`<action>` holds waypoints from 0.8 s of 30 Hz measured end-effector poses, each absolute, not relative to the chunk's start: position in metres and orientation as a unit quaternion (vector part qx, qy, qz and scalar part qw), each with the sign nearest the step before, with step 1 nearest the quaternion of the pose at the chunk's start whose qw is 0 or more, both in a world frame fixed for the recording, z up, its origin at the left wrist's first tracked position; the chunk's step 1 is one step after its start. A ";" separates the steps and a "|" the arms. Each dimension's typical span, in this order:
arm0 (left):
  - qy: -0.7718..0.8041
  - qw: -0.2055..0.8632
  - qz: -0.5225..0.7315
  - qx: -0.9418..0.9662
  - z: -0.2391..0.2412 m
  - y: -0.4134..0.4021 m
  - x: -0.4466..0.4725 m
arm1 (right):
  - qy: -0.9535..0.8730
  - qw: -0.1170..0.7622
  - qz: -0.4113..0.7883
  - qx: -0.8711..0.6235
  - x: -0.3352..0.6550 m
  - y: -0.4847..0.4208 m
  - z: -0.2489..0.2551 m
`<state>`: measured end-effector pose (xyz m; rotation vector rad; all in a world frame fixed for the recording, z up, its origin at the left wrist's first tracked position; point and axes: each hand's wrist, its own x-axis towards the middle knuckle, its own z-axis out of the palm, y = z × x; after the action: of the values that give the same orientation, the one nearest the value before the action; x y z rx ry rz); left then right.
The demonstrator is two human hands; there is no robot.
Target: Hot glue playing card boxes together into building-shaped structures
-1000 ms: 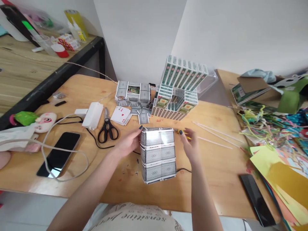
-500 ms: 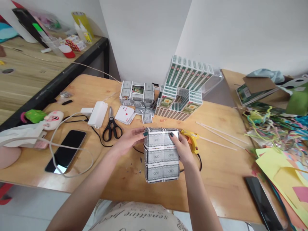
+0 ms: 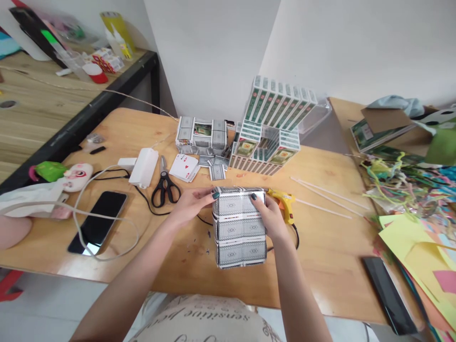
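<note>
A block built of playing cards (image 3: 240, 232), grey patterned backs outward, stands upright near the table's front edge. My left hand (image 3: 190, 206) grips its upper left side, fingers curled over the top corner. My right hand (image 3: 272, 218) grips the upper right side the same way. A yellow glue gun (image 3: 285, 203) lies on the table just behind my right hand. Behind it stand a smaller card block (image 3: 201, 135) and a structure of green card boxes (image 3: 270, 135).
Scissors (image 3: 164, 185), loose playing cards (image 3: 184, 167), a white adapter (image 3: 143, 167), a phone (image 3: 98, 222) and a cable lie at the left. Glue sticks (image 3: 324, 202) lie to the right. Coloured paper (image 3: 416, 247) and a dark phone (image 3: 390, 294) are at the far right.
My right hand moved from beside the glue gun onto the card block's right side. The glue gun now lies on the table. My left hand has stayed on the block.
</note>
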<state>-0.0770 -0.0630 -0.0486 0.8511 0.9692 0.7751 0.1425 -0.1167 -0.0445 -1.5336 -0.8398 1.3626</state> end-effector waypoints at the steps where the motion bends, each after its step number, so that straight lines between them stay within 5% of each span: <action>1: 0.440 0.730 0.351 0.387 -0.049 -0.063 -0.077 | -0.339 0.447 0.549 -0.619 0.142 -0.117 -0.045; 24: 0.448 0.722 0.363 0.384 -0.049 -0.065 -0.074 | -0.313 0.445 0.568 -0.617 0.145 -0.116 -0.049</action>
<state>-0.0741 -0.0652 -0.0489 0.8477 0.9887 0.8014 0.1454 -0.1162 -0.0490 -1.5301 -0.7753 1.4088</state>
